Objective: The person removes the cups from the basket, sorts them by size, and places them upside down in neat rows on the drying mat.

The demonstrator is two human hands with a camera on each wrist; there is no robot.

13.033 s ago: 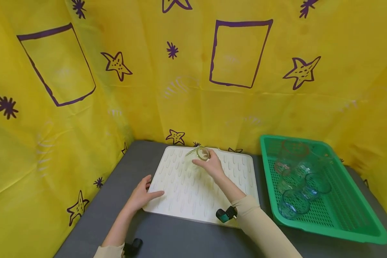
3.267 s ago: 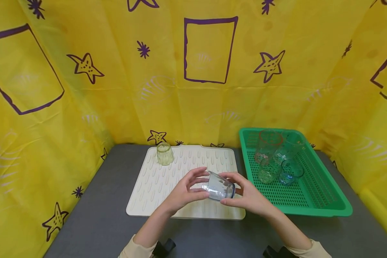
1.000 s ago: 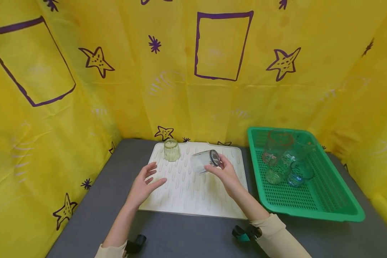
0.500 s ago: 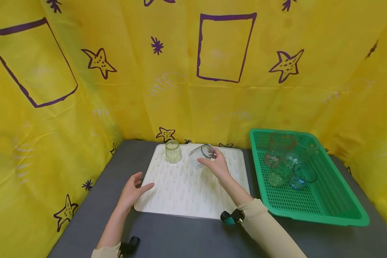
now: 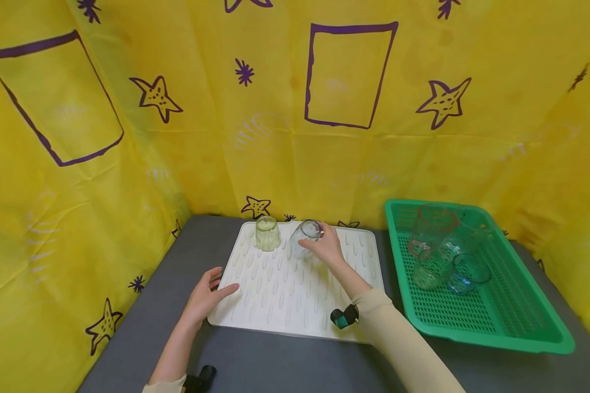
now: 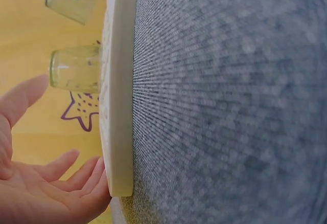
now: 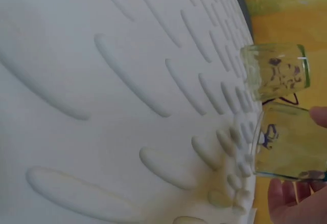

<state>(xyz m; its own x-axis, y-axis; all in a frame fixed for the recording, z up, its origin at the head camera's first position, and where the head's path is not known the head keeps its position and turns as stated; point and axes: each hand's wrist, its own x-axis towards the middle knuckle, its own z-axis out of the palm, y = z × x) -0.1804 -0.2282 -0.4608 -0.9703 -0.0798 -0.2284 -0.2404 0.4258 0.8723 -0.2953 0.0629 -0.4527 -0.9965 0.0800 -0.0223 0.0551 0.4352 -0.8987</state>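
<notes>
My right hand (image 5: 324,245) grips a clear tumbler with a bluish tint (image 5: 299,241), its base up and slightly tilted. The rim is right at the surface of the white ridged mat (image 5: 280,305), near its back edge. Beside it on the left, a pale green tumbler (image 5: 267,236) stands upside down on the mat, with a narrow gap between the two in the right wrist view. My left hand (image 5: 202,299) is at the mat's left edge, thumb spread from the relaxed fingers, holding nothing; in the left wrist view its fingertips (image 6: 99,170) lie close to the mat's corner.
A green perforated basket (image 5: 536,322) stands at the right, holding several glasses: a red-rimmed one (image 5: 435,218), a blue one (image 5: 464,275), a greenish one (image 5: 428,270) and a clear one behind. Yellow patterned cloth (image 5: 216,164) hangs at the back and sides of the grey table (image 5: 275,365).
Earlier my right hand held the green tumbler, which now stands on the mat. Both hands then held the bluish tumbler; my left let go, and my right lowered it base-up beside the green one.
</notes>
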